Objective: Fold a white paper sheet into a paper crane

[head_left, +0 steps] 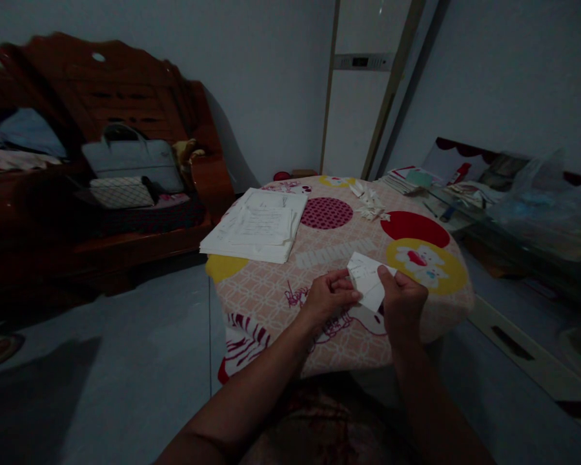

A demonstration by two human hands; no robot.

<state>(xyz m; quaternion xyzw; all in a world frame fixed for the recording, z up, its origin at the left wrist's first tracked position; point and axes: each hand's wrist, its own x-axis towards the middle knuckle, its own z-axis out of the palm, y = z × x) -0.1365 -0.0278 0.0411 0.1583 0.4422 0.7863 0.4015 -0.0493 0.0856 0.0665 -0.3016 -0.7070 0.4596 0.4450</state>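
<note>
A small folded piece of white paper is held just above the near part of the table, tilted toward me. Its right side is pinched between the thumb and curled fingers of my right hand. My left hand closes on its left edge, with the fingertips partly behind the paper. Beyond it lies a stack of written white sheets at the left of the table. Torn or folded white paper scraps form a small heap at the far side.
A patterned cloth covers the round table. At left stands a carved wooden chair with a light bag. On the right, a glass-topped stand bears papers and a plastic bag. A tall white cabinet-like unit stands behind.
</note>
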